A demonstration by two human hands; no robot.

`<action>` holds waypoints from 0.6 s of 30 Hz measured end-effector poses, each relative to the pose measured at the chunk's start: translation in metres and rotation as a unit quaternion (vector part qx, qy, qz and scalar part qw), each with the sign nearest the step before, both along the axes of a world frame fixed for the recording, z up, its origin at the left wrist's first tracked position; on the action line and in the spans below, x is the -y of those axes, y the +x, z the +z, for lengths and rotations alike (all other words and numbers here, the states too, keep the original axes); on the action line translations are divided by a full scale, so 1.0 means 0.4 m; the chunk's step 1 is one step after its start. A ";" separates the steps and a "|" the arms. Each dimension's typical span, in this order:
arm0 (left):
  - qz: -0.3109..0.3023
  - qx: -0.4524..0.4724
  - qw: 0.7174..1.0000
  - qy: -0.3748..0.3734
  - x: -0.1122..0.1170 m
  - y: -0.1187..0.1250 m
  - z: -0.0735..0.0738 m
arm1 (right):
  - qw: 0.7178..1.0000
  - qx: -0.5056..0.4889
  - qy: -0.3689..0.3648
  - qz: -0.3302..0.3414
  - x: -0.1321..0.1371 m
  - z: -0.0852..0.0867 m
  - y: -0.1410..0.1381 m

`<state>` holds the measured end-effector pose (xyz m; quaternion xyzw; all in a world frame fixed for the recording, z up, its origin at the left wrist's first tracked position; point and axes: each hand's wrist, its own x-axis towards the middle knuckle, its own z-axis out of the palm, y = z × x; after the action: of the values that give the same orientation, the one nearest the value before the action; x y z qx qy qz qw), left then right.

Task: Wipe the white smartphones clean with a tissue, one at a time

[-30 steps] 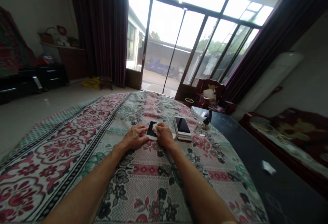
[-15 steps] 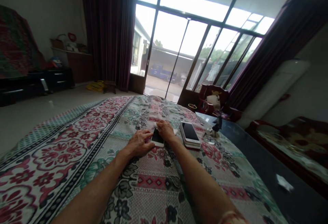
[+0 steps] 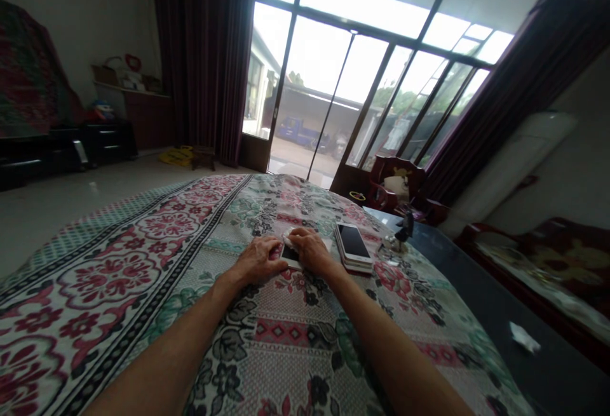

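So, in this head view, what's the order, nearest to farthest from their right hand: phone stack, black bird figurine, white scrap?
Right hand:
1. Phone stack, just right of it.
2. Black bird figurine, farther right.
3. White scrap, far right, on the dark tabletop.

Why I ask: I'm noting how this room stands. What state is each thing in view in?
Left hand: flat, fingers against the phone.
Right hand: fingers on the white cloth.
Phone: face up, screen dark, partly covered.
White cloth: bunched at the phone's top end.
Phone stack: top phone face up, screen dark.
Bedspread: spread flat.
Curtains: drawn back.
White scrap: crumpled on the dark tabletop.
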<state>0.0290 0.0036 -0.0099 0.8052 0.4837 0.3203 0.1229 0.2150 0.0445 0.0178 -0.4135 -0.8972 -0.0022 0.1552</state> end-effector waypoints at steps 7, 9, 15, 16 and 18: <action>-0.033 -0.010 0.999 0.000 -0.011 -0.007 0.000 | 0.997 -0.008 0.001 0.073 0.072 0.000 0.024; -0.045 -0.005 0.999 0.001 -0.014 -0.009 -0.003 | 0.996 -0.009 0.001 0.089 0.087 -0.002 0.032; -0.029 0.003 1.000 0.006 -0.016 -0.010 -0.018 | 0.995 -0.034 -0.004 0.094 0.117 -0.005 0.052; -0.027 0.004 1.000 0.008 -0.016 -0.011 -0.019 | 0.995 -0.042 -0.004 0.091 0.119 -0.005 0.055; -0.033 0.004 0.999 0.009 -0.015 -0.011 -0.018 | 0.995 -0.057 0.001 0.084 0.119 -0.008 0.060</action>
<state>0.0244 0.0097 -0.0172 0.8207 0.4534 0.3233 0.1284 0.2390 -0.0033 0.0145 -0.3356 -0.9186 0.0340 0.2059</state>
